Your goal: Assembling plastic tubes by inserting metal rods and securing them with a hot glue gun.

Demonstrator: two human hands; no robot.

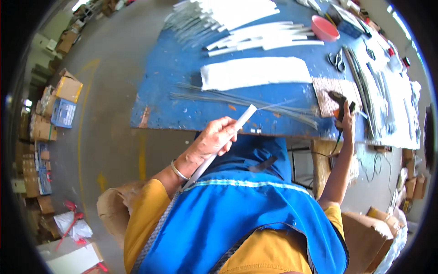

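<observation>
My left hand (214, 139) grips a long white strip (244, 115) that slants up toward the edge of the blue table (159, 91). A thin metal wire (276, 105) sticks out past the strip's tip. Out to the right, my right hand (346, 119) holds a black and orange glue gun (338, 101) over a brown patterned mat (329, 89). A cord hangs from the gun below the table edge. A bundle of thin metal wires (237, 99) lies across the table between the two hands.
A wide white pad (255, 72) lies mid-table, with piles of white strips (255, 39) behind it. A pink bowl (324, 28) and scissors (336, 60) sit at the far right. Cardboard boxes (68, 86) and a blue crate (63, 113) line the floor at left.
</observation>
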